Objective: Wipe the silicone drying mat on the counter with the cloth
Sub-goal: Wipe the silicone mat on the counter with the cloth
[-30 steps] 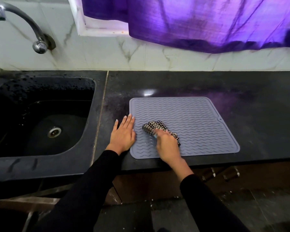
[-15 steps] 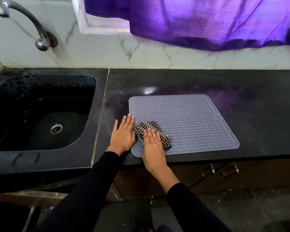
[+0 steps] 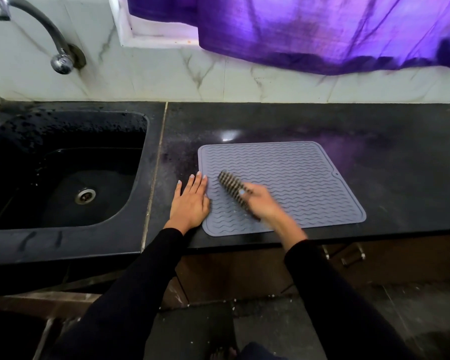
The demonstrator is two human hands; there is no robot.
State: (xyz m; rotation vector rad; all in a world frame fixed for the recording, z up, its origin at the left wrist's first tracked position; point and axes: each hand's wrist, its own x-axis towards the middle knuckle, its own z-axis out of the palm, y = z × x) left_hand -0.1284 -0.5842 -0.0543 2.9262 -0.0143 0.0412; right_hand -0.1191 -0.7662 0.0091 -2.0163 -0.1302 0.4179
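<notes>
A grey silicone drying mat (image 3: 296, 178) with wavy ridges lies flat on the black counter (image 3: 387, 157). My left hand (image 3: 191, 201) rests flat with fingers spread on the counter, its fingertips over the mat's left edge. My right hand (image 3: 264, 203), blurred by motion, presses a black-and-white checked cloth (image 3: 231, 184) onto the mat's front left part. Part of the cloth is hidden under my right hand.
A black sink (image 3: 63, 178) with a metal drain (image 3: 85, 195) sits left of the counter, under a curved tap (image 3: 37, 29). A purple curtain (image 3: 322, 29) hangs over the white marble wall behind. Drawer handles (image 3: 348, 255) show below the counter's front edge.
My right hand swept the cloth left toward the mat's front left corner, then back right and slightly away from me. My left hand stayed in place on the mat's edge.
</notes>
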